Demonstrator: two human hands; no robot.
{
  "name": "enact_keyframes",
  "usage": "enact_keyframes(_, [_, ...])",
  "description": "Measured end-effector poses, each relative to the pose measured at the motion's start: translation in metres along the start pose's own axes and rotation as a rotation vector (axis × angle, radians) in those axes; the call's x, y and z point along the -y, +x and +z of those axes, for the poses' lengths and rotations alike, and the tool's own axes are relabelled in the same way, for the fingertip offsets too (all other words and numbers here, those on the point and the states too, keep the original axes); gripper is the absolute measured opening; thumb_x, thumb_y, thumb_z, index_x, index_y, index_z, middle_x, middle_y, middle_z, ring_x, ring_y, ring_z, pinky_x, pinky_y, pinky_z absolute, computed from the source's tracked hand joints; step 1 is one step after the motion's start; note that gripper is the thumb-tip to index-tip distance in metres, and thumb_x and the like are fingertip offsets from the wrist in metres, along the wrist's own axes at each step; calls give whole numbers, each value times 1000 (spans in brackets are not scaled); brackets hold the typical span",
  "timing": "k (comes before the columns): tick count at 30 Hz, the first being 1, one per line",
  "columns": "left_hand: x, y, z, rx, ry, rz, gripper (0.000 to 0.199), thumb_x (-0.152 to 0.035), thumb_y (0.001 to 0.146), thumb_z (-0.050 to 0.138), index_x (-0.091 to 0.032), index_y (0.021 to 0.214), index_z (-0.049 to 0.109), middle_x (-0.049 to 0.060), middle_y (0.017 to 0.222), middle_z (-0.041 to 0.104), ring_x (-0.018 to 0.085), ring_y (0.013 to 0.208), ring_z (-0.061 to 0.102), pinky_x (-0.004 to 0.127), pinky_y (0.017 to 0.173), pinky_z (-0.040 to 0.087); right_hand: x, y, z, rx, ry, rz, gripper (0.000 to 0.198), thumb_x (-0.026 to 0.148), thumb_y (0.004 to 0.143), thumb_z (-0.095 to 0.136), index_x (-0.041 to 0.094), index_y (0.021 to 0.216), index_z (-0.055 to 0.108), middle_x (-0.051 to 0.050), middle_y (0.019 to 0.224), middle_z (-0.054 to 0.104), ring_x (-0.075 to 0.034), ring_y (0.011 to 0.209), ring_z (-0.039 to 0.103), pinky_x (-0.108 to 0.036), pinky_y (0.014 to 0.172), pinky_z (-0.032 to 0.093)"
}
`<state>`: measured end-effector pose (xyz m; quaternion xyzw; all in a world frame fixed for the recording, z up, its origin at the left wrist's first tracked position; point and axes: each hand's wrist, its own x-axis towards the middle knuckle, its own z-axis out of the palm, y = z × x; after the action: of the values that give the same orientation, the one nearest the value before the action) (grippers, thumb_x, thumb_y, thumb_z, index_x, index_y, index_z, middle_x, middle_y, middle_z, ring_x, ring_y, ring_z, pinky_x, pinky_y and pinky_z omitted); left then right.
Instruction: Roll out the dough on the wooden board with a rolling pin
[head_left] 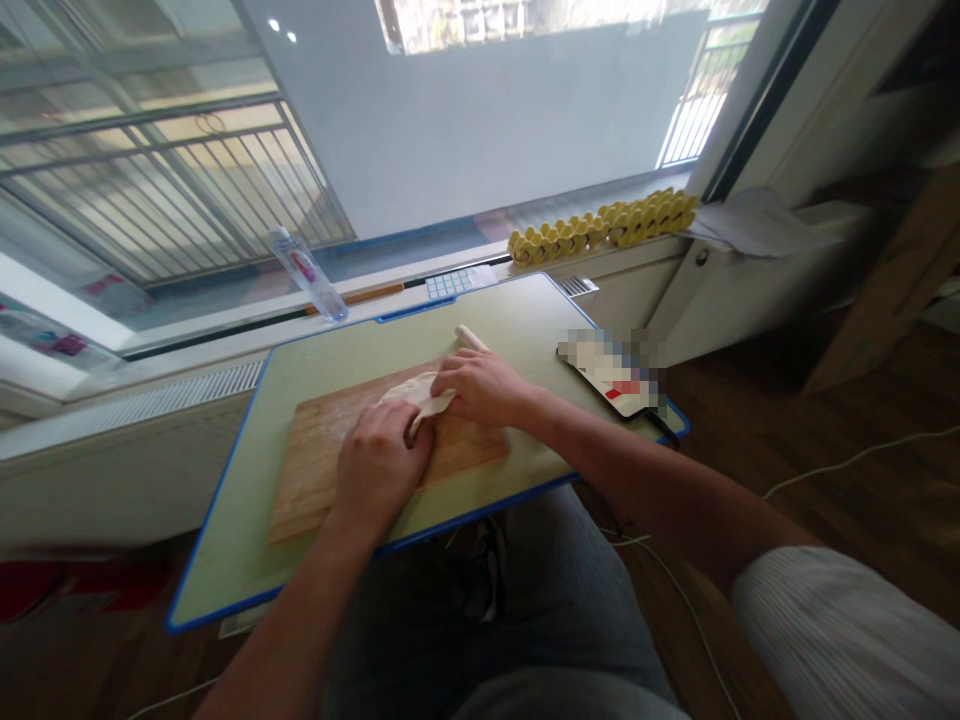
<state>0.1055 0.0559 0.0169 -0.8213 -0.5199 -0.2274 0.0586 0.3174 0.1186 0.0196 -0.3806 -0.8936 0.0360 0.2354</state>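
No readable text or labels.

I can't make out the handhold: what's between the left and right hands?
In the head view, a thin piece of dough spans the gap between the left hand and the right hand, over the wooden board.

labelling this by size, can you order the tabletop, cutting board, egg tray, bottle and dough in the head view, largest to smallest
1. Green tabletop
2. Wooden cutting board
3. Yellow egg tray
4. Plastic bottle and dough sheet: too close to rank, as the dough is partly hidden
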Motion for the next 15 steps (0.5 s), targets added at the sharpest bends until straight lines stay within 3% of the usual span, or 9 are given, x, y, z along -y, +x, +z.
enact_keyframes(6, [-1,4,-2,-2,119,15,25,-39,96,57,-21,96,75,10,96,76,31,94,68,40,85,46,-4,5,-9,59,45,-27,20,25,85,77,25,104,82,-4,108,78,-24,103,67,-42,109,39])
enact_keyframes(15, [6,4,-1,-43,-14,-40,30,-46,97,60,-22,99,78,8,94,77,28,92,68,39,85,46,2,4,3,-12,-100,-46,15,28,96,66,24,101,79,-4,102,76,-22,98,66,-44,109,35])
